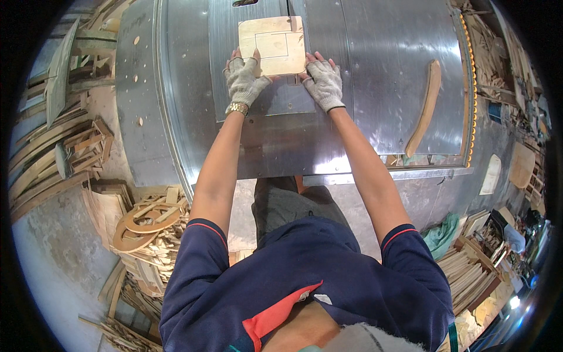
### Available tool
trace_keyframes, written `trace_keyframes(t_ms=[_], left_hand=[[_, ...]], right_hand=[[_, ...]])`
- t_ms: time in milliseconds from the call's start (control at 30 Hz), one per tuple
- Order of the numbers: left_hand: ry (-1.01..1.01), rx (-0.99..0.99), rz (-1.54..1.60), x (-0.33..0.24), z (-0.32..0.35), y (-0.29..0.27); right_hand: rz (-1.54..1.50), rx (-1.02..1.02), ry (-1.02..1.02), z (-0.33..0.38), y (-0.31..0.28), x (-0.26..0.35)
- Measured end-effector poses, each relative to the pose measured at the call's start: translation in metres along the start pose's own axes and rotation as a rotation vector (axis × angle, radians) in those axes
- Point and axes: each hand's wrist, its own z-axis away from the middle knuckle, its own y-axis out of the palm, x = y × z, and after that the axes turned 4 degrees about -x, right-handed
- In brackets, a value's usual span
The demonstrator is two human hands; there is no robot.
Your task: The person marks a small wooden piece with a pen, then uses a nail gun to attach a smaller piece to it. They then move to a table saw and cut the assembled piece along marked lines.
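A pale, thin wooden board (271,46) with rounded corners lies flat on a grey metal machine table (281,138). Dark lines on its face outline a rectangle, and a small dark mark shows near its far right corner. My left hand (243,79), in a light fingerless glove, holds the board at its near left corner, one finger resting on its face and the thumb by the near edge. At the near right corner my right hand (322,80), gloved the same way, steadies the board, thumb at the near edge and the other fingers along the right side.
A narrow slot (288,7) runs in the metal just beyond the board. Farther right on the table lies a curved wooden piece (425,108). Wood offcuts (58,155) are heaped at the left, with wooden rings (153,217) nearer. Bundled strips (469,276) sit at lower right.
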Motion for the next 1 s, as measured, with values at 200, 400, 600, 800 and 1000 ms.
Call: trace_keyframes(t_ms=[200,400,600,800,1000], left_hand=[[-0.027,0.022,0.015,-0.003,-0.003,-0.002],[-0.018,-0.005,0.018,-0.002,-0.003,-0.001],[-0.023,-0.034,0.029,-0.003,0.005,0.001],[-0.012,-0.146,0.125,-0.015,0.105,-0.002],[0.068,-0.184,0.278,-0.05,0.206,-0.023]], right_hand=[[0.001,-0.026,-0.012,-0.002,0.001,-0.001],[0.015,-0.007,0.002,-0.002,0.001,0.0],[-0.014,-0.015,-0.032,0.002,-0.002,0.0],[-0.15,-0.008,0.065,0.086,-0.024,0.034],[-1.03,0.056,0.994,0.144,-0.079,0.079]])
